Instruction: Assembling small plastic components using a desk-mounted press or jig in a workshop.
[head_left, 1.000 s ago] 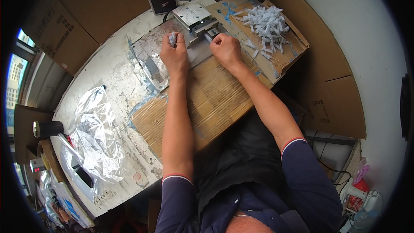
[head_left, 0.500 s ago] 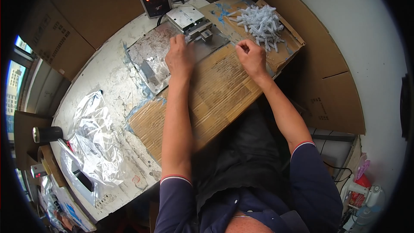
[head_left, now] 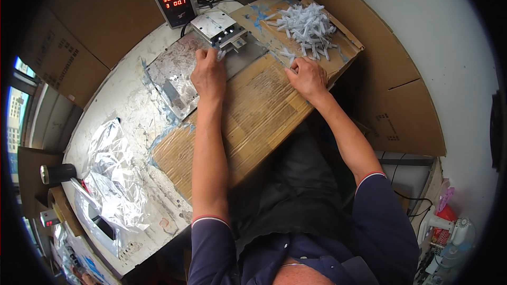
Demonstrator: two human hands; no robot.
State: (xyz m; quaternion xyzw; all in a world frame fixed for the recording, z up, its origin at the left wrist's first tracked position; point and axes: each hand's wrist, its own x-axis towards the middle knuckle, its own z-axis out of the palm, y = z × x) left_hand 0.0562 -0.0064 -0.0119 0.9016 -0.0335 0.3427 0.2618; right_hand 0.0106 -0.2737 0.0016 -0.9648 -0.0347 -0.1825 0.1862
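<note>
My left hand (head_left: 208,76) is closed in a pinch on a small clear plastic piece (head_left: 221,54), in front of a metal fixture (head_left: 214,22) mounted on a worn metal plate (head_left: 171,66). My right hand (head_left: 309,78) is closed too, low over the edge of the taped cardboard (head_left: 264,103). At its fingertips lies another small translucent piece (head_left: 288,54); whether the fingers grip it is hard to see. Behind that hand, a heap of translucent plastic pieces (head_left: 306,25) is spread on a cardboard tray (head_left: 346,47).
A box with a red digital display (head_left: 176,3) stands behind the fixture, cables beside it. Crumpled clear plastic film (head_left: 116,174) covers the table's left part, near a dark cylinder (head_left: 58,173). Cardboard walls (head_left: 401,100) enclose the back and right. A white fan (head_left: 454,232) is at lower right.
My left hand now shows a clear piece at its fingertips, just in front of the fixture. My right hand has turned palm-down beside a loose piece. The display reading differs; the whole view has shifted slightly.
</note>
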